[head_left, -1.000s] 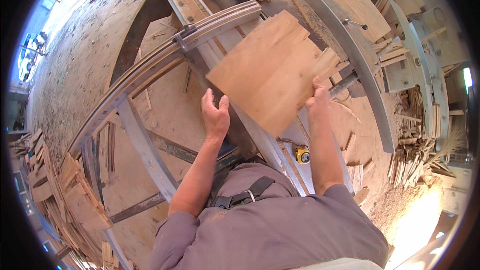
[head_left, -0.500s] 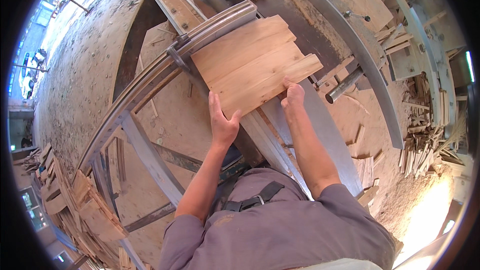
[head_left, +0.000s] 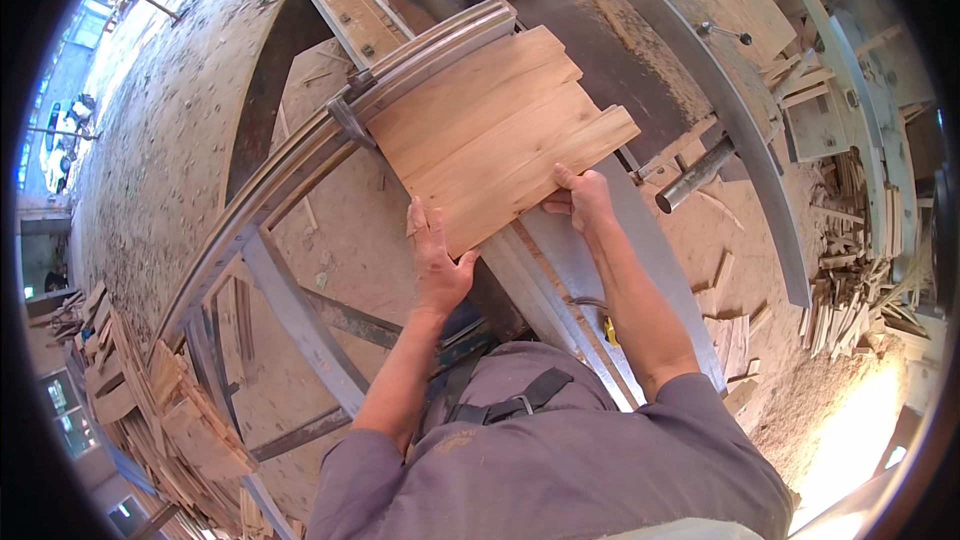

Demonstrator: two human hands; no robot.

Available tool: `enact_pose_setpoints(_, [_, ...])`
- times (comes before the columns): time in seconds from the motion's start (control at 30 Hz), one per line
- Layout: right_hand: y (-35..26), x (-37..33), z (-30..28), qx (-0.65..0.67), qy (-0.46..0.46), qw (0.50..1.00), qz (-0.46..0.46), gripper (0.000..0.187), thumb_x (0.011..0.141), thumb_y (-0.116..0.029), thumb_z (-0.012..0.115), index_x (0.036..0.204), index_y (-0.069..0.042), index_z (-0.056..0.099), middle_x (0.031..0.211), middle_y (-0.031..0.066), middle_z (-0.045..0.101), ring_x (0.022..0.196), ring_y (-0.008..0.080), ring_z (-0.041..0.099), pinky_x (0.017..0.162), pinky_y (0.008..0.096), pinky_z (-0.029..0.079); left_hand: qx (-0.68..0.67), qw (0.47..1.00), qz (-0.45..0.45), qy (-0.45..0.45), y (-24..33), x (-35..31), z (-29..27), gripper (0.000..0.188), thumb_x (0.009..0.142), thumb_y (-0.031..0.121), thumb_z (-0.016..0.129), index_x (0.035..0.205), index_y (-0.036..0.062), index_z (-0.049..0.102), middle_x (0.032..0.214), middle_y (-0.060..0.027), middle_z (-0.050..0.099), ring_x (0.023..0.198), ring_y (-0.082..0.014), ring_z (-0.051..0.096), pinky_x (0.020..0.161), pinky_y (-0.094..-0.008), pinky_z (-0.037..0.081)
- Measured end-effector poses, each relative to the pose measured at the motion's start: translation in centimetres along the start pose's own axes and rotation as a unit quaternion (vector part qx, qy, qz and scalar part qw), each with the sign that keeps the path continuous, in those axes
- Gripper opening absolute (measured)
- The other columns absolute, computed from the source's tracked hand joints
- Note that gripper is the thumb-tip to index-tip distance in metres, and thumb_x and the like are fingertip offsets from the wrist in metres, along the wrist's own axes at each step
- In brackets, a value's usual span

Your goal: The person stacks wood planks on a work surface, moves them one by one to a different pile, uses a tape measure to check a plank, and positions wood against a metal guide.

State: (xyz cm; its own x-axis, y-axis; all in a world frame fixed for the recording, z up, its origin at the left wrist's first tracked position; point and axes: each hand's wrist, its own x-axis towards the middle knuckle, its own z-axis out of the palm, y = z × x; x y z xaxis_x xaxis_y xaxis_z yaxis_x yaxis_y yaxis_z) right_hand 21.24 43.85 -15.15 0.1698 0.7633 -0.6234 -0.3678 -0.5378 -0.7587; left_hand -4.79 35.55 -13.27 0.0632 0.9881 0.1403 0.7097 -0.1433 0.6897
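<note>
A pale wooden panel [head_left: 490, 130], with strips that end unevenly in steps on its right side, lies on the metal saw table [head_left: 645, 240]. Its far edge is against the long metal fence [head_left: 440, 55]. My left hand [head_left: 440, 260] grips the near left corner, fingers along the left edge and thumb on the near edge. Further right, my right hand [head_left: 582, 198] holds the near edge, its thumb on top and its fingers curled at the edge, partly underneath. A clamp-like metal stop [head_left: 350, 115] on the fence stands by the panel's far left corner.
A curved-looking metal rail [head_left: 720, 120] and a round metal bar [head_left: 695, 175] stand to the right. Wood offcuts [head_left: 845, 305] are heaped at the far right, and more scrap boards [head_left: 195, 420] at the lower left. A metal frame leg [head_left: 305, 315] stands left of me.
The panel has shifted slightly left and toward me, its left side turning nearer. My left hand has come down with it; my right hand has slid a little left along the near edge.
</note>
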Motion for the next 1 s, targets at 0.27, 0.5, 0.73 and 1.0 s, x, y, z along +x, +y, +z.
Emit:
enact_pose_setpoints(0.27, [-2.9, -1.1, 0.2, -0.174, -0.027, 0.984, 0.036, 0.035, 0.092, -0.029, 0.071, 0.092, 0.005, 0.066, 0.072, 0.0174, 0.068, 0.052, 0.0223, 0.066, 0.041, 0.0297, 0.048, 0.069, 0.998, 0.008, -0.001, 0.2, 0.8, -0.6, 0.088, 0.061, 0.016, 0.093, 0.136, -0.0055, 0.051, 0.159, -0.0273, 0.03, 0.147, -0.0442, 0.029, 0.12, -0.0477, 0.03])
enact_pose_setpoints(0.5, [-4.0, 0.0, -1.0, -0.419, -0.013, 0.906, 0.061, 0.056, 0.092, -0.05, 0.067, 0.074, 0.003, 0.067, 0.06, 0.0173, 0.067, 0.043, 0.0198, 0.062, 0.038, 0.0322, 0.047, 0.091, 0.996, -0.004, 0.012, -0.3, 1.0, -1.1, 0.095, 0.058, 0.03, 0.095, 0.135, -0.0071, 0.054, 0.158, -0.0258, 0.034, 0.146, -0.0413, 0.033, 0.119, -0.0465, 0.03])
enact_pose_setpoints(0.73, [-3.6, -2.1, -0.6, -0.488, 0.066, 0.855, -0.159, 0.037, 0.096, -0.033, 0.064, 0.077, -0.001, 0.067, 0.069, 0.0106, 0.071, 0.065, 0.0242, 0.07, 0.062, 0.0344, 0.055, 0.096, 0.995, -0.014, 0.021, -1.5, -0.1, -0.4, 0.092, 0.062, 0.034, 0.093, 0.135, -0.007, 0.054, 0.16, -0.0228, 0.031, 0.147, -0.0406, 0.032, 0.119, -0.0467, 0.03])
enact_pose_setpoints(1.0, [0.6, -0.6, 6.8, -0.528, -0.074, 0.625, -0.57, 0.025, 0.093, -0.02, 0.064, 0.111, -0.003, 0.069, 0.127, 0.015, 0.066, 0.13, 0.0346, 0.055, 0.115, 0.0473, 0.036, -0.03, 0.998, -0.045, 0.022, -7.3, 5.4, -6.0, 0.076, 0.08, 0.028, 0.083, 0.14, -0.0046, 0.051, 0.152, -0.0247, 0.044, 0.144, -0.0386, 0.038, 0.118, -0.0466, 0.031])
